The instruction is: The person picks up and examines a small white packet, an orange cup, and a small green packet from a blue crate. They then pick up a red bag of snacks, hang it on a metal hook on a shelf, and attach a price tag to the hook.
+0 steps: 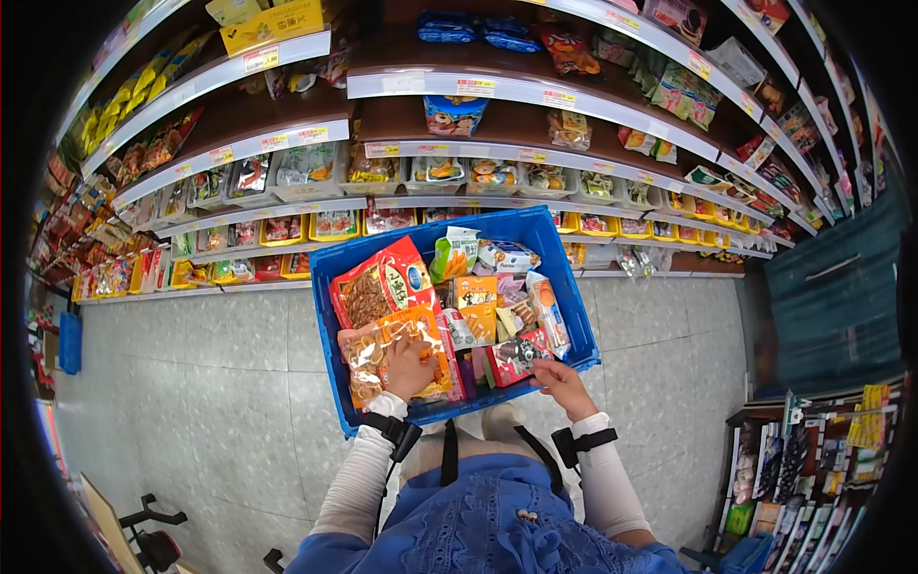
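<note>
Over a grey tiled floor (pixel 239 344), just before stocked shelving (pixel 411 83), sits a blue crate (pixel 323 287), directly ahead of the person and loaded with packaged snacks; the orange bag (pixel 366 356) lies in its near left part, overlapping the lower end of a red bag (pixel 368 295); the left hand (pixel 411 369) rests on the orange bag, fingers slightly spread over its face; whether they grip the film cannot be told; the right hand (pixel 564 386) is at the crate's near right edge, thumb and fingertips drawn close together beside a red-and-black packet (pixel 516 356); whether they pinch its corner cannot be told; a yellow-orange packet (pixel 476 308) lies around the middle of the load, a green-and-white packet (pixel 453 256) near the far wall.
</note>
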`<state>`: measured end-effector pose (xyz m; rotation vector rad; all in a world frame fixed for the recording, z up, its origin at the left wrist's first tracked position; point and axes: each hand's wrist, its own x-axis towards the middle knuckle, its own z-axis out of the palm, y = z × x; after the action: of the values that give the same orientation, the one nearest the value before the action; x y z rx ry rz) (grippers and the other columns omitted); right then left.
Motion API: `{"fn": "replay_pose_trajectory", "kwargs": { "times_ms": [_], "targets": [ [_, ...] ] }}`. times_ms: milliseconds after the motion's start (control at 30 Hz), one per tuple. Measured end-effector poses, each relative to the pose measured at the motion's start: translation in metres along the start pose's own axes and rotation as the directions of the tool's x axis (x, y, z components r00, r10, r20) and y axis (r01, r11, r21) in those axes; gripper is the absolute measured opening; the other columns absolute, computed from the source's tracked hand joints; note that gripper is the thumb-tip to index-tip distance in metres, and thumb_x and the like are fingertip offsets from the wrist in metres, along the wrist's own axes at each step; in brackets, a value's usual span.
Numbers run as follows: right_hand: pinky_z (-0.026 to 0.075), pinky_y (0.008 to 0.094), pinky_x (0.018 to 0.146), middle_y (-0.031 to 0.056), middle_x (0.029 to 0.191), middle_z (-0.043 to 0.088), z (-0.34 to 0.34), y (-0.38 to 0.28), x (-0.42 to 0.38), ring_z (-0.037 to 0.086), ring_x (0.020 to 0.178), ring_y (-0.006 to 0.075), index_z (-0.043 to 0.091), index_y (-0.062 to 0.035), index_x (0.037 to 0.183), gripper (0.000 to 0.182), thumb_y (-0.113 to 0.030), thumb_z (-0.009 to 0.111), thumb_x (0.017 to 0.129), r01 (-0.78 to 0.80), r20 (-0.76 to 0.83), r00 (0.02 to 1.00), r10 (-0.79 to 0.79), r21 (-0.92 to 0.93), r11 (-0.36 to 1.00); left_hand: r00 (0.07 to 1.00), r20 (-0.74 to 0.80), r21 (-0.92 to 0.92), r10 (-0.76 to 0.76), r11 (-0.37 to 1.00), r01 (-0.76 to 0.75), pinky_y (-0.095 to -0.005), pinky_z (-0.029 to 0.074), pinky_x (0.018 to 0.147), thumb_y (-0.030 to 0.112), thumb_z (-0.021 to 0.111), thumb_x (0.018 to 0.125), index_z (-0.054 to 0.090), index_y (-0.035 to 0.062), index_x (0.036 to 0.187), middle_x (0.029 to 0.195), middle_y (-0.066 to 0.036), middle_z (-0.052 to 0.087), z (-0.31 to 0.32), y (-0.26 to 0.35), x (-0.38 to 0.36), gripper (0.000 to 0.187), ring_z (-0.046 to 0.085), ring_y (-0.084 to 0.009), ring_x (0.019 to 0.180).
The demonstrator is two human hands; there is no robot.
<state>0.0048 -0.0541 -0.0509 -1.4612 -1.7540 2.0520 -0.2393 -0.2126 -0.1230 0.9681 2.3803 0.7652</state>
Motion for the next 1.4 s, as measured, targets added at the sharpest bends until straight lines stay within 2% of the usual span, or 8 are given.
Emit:
{"fn": "replay_pose_trajectory", "kwargs": {
  "times_ms": [333, 533, 733, 1100, 1300, 1333, 1367, 1400],
  "targets": [
    [0.043, 0.0242, 0.073, 0.0031, 0.105, 0.060, 0.004, 0.002, -0.004, 0.059, 0.088, 0.0116, 0.051, -0.0054, 0.117, 0.033, -0.020, 0.051, 0.088, 0.013, 0.011, 1.000, -0.013, -0.015, 1.000, 0.996, 0.058, 0.042, 0.067, 0.997, -0.069, -0.0410, 0.026, 0.100, 0.029, 0.059, 0.072, 0.062, 0.0132, 0.100, 0.127, -0.022, 0.040, -0.008, -0.001, -0.004, 0.033, 0.032, -0.0396, 0.118],
    [0.043, 0.0241, 0.073, 0.0027, 0.105, 0.060, 0.007, 0.004, -0.006, 0.058, 0.088, 0.0106, 0.051, -0.0053, 0.116, 0.033, -0.021, 0.051, 0.087, 0.032, 0.002, 0.999, -0.032, 0.000, 0.999, 0.993, 0.109, -0.004, 0.050, 0.999, -0.050, -0.0395, 0.028, 0.098, 0.028, 0.058, 0.073, 0.063, 0.0105, 0.099, 0.118, -0.021, 0.048, -0.016, 0.004, -0.003, 0.032, 0.039, -0.0348, 0.115],
    [0.044, 0.0227, 0.070, 0.0045, 0.093, 0.060, 0.014, 0.000, -0.010, 0.057, 0.081, 0.0107, 0.053, -0.0010, 0.113, 0.032, -0.016, 0.053, 0.085, 0.077, -0.032, 0.997, -0.076, 0.050, 0.996, 0.976, 0.202, -0.222, 0.086, 0.974, -0.040, -0.0354, 0.044, 0.083, 0.025, 0.060, 0.074, 0.062, 0.0052, 0.100, 0.103, -0.020, 0.058, -0.027, 0.010, -0.005, 0.033, 0.056, -0.0312, 0.094],
    [0.044, 0.0231, 0.072, 0.0024, 0.093, 0.061, 0.014, 0.005, -0.004, 0.056, 0.084, 0.0097, 0.054, -0.0035, 0.113, 0.033, -0.020, 0.055, 0.085, 0.110, -0.026, 0.994, -0.110, 0.015, 0.994, 0.956, 0.283, -0.398, 0.082, 0.917, 0.040, -0.0316, 0.044, 0.082, 0.024, 0.058, 0.078, 0.060, 0.0034, 0.101, 0.101, -0.017, 0.059, -0.031, 0.011, -0.002, 0.031, 0.057, -0.0285, 0.094],
    [0.043, 0.0228, 0.070, 0.0020, 0.102, 0.061, 0.018, 0.001, -0.001, 0.059, 0.085, 0.0097, 0.054, -0.0072, 0.114, 0.031, -0.022, 0.053, 0.087, 0.071, 0.025, 0.997, -0.070, -0.030, 0.997, 0.980, 0.136, -0.232, 0.143, 0.967, -0.109, -0.0341, 0.043, 0.084, 0.025, 0.058, 0.076, 0.060, 0.0064, 0.102, 0.101, -0.016, 0.059, -0.038, 0.017, -0.007, 0.032, 0.056, -0.0286, 0.095],
    [0.043, 0.0227, 0.071, 0.0021, 0.101, 0.061, 0.019, -0.001, -0.002, 0.059, 0.085, 0.0101, 0.054, -0.0066, 0.115, 0.031, -0.021, 0.052, 0.087, 0.057, 0.024, 0.998, -0.056, -0.019, 0.998, 0.982, 0.153, -0.245, 0.114, 0.967, -0.074, -0.0381, 0.037, 0.092, 0.027, 0.060, 0.074, 0.060, 0.0085, 0.103, 0.116, -0.018, 0.050, -0.035, 0.013, -0.006, 0.035, 0.046, -0.0337, 0.109],
    [0.043, 0.0226, 0.071, 0.0023, 0.101, 0.061, 0.018, -0.002, -0.002, 0.059, 0.085, 0.0105, 0.053, -0.0060, 0.115, 0.032, -0.020, 0.052, 0.087, 0.042, 0.018, 0.999, -0.042, -0.009, 0.999, 0.983, 0.149, -0.250, 0.106, 0.966, -0.067, -0.0381, 0.037, 0.092, 0.027, 0.060, 0.074, 0.060, 0.0085, 0.103, 0.116, -0.018, 0.050, -0.031, 0.011, -0.007, 0.035, 0.046, -0.0337, 0.109],
    [0.043, 0.0226, 0.071, 0.0023, 0.101, 0.061, 0.018, -0.003, -0.001, 0.059, 0.085, 0.0105, 0.053, -0.0060, 0.115, 0.032, -0.020, 0.052, 0.087, 0.040, 0.023, 0.999, -0.040, -0.018, 0.999, 0.997, 0.041, -0.099, 0.073, 0.993, -0.068, -0.0411, 0.032, 0.095, 0.029, 0.061, 0.073, 0.059, 0.0097, 0.104, 0.123, -0.020, 0.042, -0.027, 0.012, -0.009, 0.037, 0.037, -0.0372, 0.115]
  ]
}}
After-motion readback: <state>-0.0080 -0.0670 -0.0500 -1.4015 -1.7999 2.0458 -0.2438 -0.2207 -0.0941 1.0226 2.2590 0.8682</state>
